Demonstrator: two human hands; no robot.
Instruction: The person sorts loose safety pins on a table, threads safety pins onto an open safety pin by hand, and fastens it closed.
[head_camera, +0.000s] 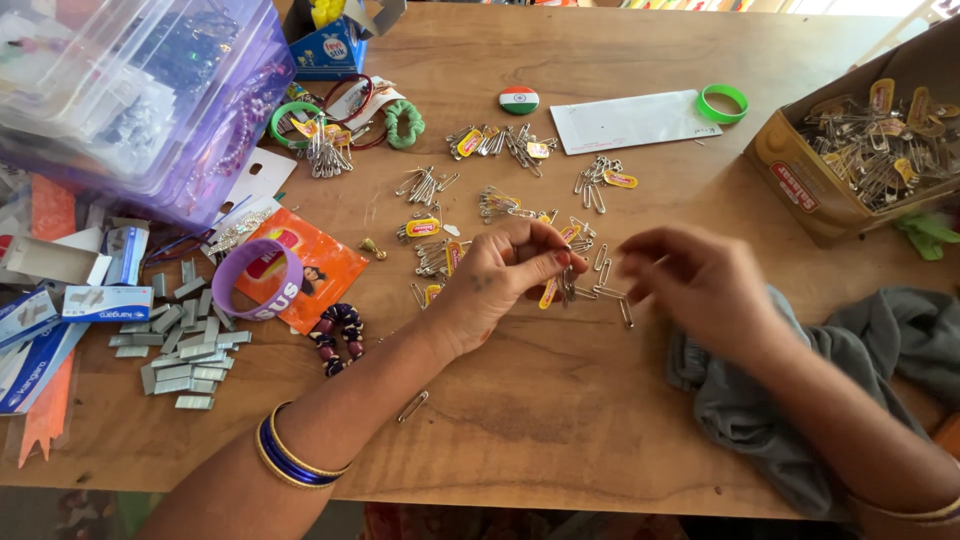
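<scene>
Pinching a bunch of safety pins (556, 285) with its yellow tag in our closed left hand (500, 280) near the tabletop's (560, 420) middle, we should keep it steady — the right hand (695, 280), fingers curled, seems blurred, grip unclear.

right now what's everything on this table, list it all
safety pin bunches: many, silver with yellow tags, table centre
loose pin: one, silver, near front edge
tin: one, yellow, full of pins, far right
staple strips: a pile, grey, left
staple boxes: several, blue and white, far left
wristbands: one purple on the orange packet, two green further back
packet: one, orange, left of centre
scrunchie: one, green, back
badge: one, round, back centre
envelope: one, white, back
tub: one, clear purple, back left
cloth: one, grey, right
left hand: pinching a tagged pin bunch
right hand: blurred, at the pins
</scene>
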